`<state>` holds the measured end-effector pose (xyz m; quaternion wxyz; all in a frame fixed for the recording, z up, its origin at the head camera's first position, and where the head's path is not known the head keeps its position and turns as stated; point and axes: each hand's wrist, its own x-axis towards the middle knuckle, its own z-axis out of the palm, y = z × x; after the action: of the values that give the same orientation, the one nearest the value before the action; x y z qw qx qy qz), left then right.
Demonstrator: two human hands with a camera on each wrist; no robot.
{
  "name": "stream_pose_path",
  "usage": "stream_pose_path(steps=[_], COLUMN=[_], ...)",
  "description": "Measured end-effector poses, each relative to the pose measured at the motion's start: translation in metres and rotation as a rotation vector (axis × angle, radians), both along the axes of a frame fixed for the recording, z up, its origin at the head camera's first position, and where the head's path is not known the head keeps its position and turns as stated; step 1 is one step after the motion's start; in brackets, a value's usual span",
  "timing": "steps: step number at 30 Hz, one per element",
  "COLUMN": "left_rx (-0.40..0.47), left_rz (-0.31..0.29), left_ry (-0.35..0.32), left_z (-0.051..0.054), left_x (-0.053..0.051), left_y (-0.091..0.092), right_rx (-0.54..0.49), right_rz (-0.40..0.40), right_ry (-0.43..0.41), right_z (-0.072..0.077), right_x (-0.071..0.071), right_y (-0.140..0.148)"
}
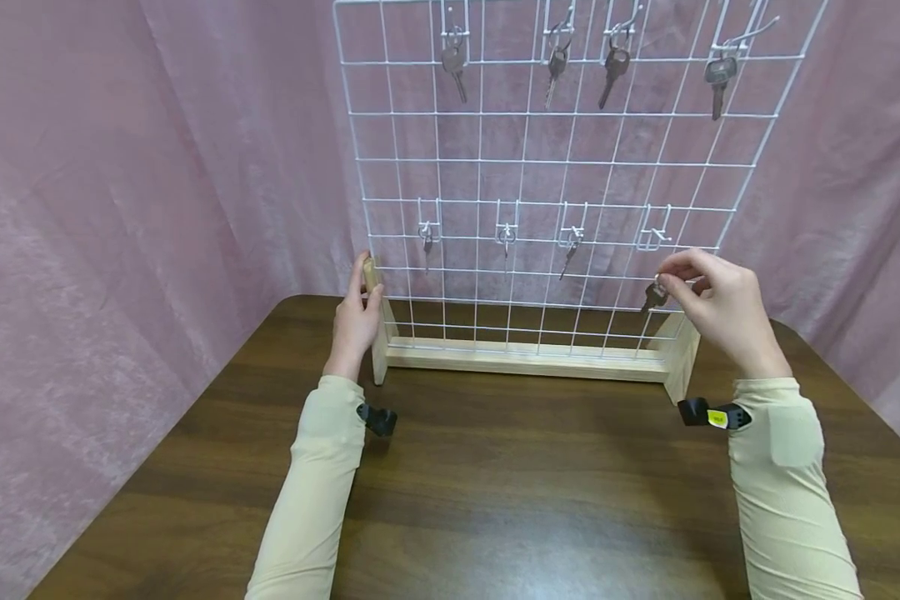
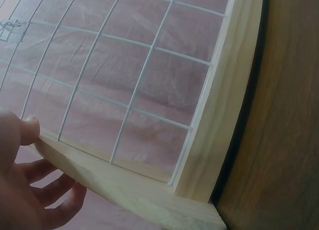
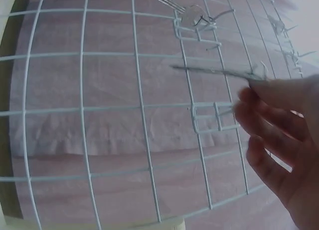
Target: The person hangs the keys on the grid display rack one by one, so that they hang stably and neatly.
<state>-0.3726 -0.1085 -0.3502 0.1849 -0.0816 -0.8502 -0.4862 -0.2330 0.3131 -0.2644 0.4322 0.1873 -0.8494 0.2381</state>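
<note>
My right hand (image 1: 720,304) pinches a key (image 1: 654,297) by its ring end between thumb and fingertips, the blade pointing down and left. It is just below and in front of a bare white hook (image 1: 652,237) at the lower right of the white wire grid (image 1: 502,160). In the right wrist view the key (image 3: 212,70) appears edge-on, apart from the hook (image 3: 217,117). My left hand (image 1: 355,321) grips the left wooden upright (image 2: 124,187) of the stand, thumb on one side and fingers on the other.
Keys hang in the upper row, among them a far left key (image 1: 454,62) and a far right key (image 1: 720,79). Three lower hooks also carry keys, including a third key (image 1: 572,250). The stand's wooden base bar (image 1: 525,361) rests on a brown table (image 1: 510,483). Pink curtain (image 1: 195,167) surrounds it.
</note>
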Motion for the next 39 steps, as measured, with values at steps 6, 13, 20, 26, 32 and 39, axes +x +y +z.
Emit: stream_pose_path(steps=[6,13,20,26,32,39], left_rx=[-0.001,0.008,-0.002,-0.005,-0.005,0.004], left_rz=[0.005,0.005,0.009,0.011,0.008,0.009], left_ry=[0.003,0.013,0.012,0.019,0.013,-0.004], left_z=[0.004,0.006,0.007,0.007,0.006,0.002], left_x=[0.0,0.001,0.002,0.001,0.003,0.004], left_y=[-0.001,0.0,0.002,0.002,0.002,0.002], right_rx=[-0.231,-0.443,-0.495,-0.504,-0.502,-0.494], right_rz=[-0.045,-0.103,-0.134,-0.152,-0.159,-0.156], right_ry=[0.102,0.167,0.205,0.217,0.201,0.162], right_z=[0.007,0.013,0.013,0.012,0.008,0.0], right_x=[-0.008,-0.014,-0.02,-0.024,-0.028,-0.032], right_y=[-0.006,-0.01,-0.01,-0.012,-0.013,-0.011])
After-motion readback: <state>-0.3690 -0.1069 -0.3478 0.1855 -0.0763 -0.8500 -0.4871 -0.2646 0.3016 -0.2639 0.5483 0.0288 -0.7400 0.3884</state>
